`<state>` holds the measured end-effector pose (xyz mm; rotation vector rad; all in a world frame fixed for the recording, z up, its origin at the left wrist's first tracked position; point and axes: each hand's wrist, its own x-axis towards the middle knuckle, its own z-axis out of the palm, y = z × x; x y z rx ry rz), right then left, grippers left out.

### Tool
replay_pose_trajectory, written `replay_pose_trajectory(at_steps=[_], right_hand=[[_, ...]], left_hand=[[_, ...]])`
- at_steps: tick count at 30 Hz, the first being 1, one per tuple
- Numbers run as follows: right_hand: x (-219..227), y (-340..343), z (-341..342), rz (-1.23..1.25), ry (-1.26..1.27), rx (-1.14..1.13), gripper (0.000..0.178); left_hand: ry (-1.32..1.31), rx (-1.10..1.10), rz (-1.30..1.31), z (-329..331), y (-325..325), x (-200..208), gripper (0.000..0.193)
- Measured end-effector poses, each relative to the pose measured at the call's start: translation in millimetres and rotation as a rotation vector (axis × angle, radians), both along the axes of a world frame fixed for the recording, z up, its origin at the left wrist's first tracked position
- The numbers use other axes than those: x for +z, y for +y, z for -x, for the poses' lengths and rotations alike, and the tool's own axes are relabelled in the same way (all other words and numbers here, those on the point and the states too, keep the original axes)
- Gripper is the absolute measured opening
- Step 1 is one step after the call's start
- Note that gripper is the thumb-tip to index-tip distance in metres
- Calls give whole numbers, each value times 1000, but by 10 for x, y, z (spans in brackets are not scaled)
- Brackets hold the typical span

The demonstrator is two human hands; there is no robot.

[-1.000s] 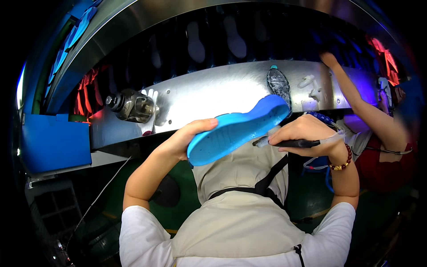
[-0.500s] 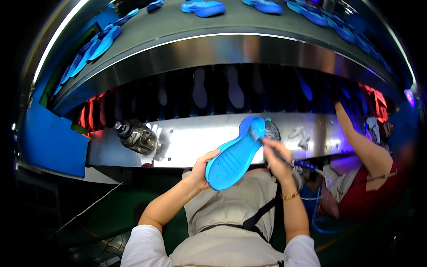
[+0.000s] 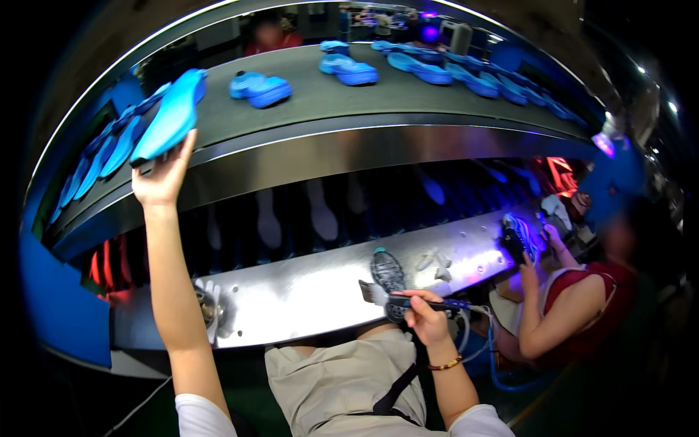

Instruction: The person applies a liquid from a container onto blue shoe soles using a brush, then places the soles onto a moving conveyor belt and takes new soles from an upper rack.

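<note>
My left hand (image 3: 163,175) is raised at the far left, its fingers closed around the underside of a blue shoe sole (image 3: 175,116). That sole is tilted above the edge of the green conveyor belt (image 3: 306,109), next to other soles. My right hand (image 3: 428,318) grips a black-handled brush (image 3: 377,293) with a cord or hose trailing from its rear end. The brush's pale bristles point left over the metal ledge. Close by the brush lies a dark, patterned shoe-sole-shaped piece (image 3: 388,271).
Several blue soles (image 3: 349,71) rest along the belt. Grey-looking soles (image 3: 320,211) sit on the dark lower level. A metal fitting (image 3: 211,304) stands on the steel ledge (image 3: 291,298), with white scraps (image 3: 437,264) further right. At right, a co-worker (image 3: 582,306) handles a shoe.
My left hand has carried the blue sole from in front of me up and left to the belt. The brush has come away from the sole, held lower. The view has shifted.
</note>
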<state>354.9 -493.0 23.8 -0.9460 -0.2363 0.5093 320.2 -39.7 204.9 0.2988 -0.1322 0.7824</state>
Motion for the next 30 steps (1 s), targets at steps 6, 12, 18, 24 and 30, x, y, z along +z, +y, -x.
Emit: replay_pose_trajectory(at_steps=[6,12,18,24,30], right_hand=[[-102,-213,-58,14,69,-93,19],[-98,-152,-74,95,66,-85,22],[-178,-145,-64,145,133,-25,26],[-181,38,-80,135,59,-16,26],[-198,-45,-33,140,10,-48,24]], left_hand=[[905,471,-846,-729,-582,165,76],[766,1103,-1869,-1575,-302,-104,78],[1175,868,-2348,-1593,-366,48,71],[1035,826,-2063,-1654,-35,-37,61],[1390,1044,-2288,-1560,-276,110,45]])
